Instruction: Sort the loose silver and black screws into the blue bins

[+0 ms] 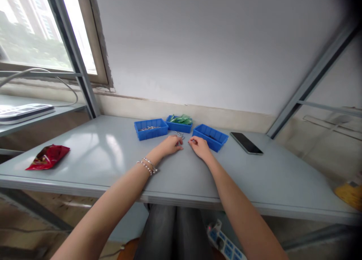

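Over the middle of the grey table, my left hand (pixel 171 144) is closed, its fingers curled together near a few small silver metal pieces (pixel 179 133). Whatever lies between those fingers is too small to name. A short gap to the right, my right hand (pixel 199 146) is pinched, thumb against fingers, with its contents hidden. Just beyond the left hand stands a blue bin (pixel 151 132) of small thin metal parts. Behind both hands is a second blue bin (pixel 178 127) filled with green plastic-looking pieces (pixel 182 119). A third blue bin (pixel 212 141), beside the right hand, has small dark parts inside.
A black-screened phone (pixel 246 143) lies right of the bins. On the left of the table (pixel 93 158) rests an open red packet (pixel 49 157). Metal posts (pixel 75 45) rise at both sides, and a wall (pixel 192 56) closes the back. A power strip (pixel 226 245) is below.
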A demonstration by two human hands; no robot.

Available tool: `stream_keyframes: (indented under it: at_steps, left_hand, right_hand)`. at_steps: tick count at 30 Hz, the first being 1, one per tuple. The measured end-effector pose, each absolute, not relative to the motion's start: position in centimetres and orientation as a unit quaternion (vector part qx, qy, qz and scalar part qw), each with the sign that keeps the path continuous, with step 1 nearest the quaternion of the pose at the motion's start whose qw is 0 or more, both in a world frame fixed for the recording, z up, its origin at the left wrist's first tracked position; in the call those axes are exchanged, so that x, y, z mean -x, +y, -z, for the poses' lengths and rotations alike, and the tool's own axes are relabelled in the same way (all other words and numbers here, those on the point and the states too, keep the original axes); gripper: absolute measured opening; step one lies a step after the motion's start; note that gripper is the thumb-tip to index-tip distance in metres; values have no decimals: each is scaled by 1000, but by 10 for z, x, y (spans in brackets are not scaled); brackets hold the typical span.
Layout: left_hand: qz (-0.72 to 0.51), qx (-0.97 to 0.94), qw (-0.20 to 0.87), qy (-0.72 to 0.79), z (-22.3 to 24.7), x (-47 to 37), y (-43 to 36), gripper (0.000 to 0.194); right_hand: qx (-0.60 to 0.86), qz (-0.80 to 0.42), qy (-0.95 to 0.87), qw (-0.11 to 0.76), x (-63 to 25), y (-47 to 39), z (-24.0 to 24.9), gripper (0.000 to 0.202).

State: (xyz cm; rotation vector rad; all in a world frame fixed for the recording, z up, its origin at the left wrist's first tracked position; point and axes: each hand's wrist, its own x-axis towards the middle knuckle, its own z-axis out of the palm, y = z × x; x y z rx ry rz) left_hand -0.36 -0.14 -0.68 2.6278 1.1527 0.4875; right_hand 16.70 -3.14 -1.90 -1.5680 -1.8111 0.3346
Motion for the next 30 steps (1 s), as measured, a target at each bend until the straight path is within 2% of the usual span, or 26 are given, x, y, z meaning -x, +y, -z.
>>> stream_keyframes:
  at_steps: [17, 24, 30]
  left_hand:
    - [-143, -889, 89, 426, 10, 9, 7, 13]
    - [-212, -885, 90, 404, 5, 3, 2, 12]
    - [-245, -887, 97, 380, 7, 0, 0, 11]
  right_hand:
    - [614, -129, -695, 351, -167, -31, 18, 13]
    - [591, -150, -697, 378, -167, -29, 20, 18]
    - [573, -154, -717, 366, -168, -28, 24, 27]
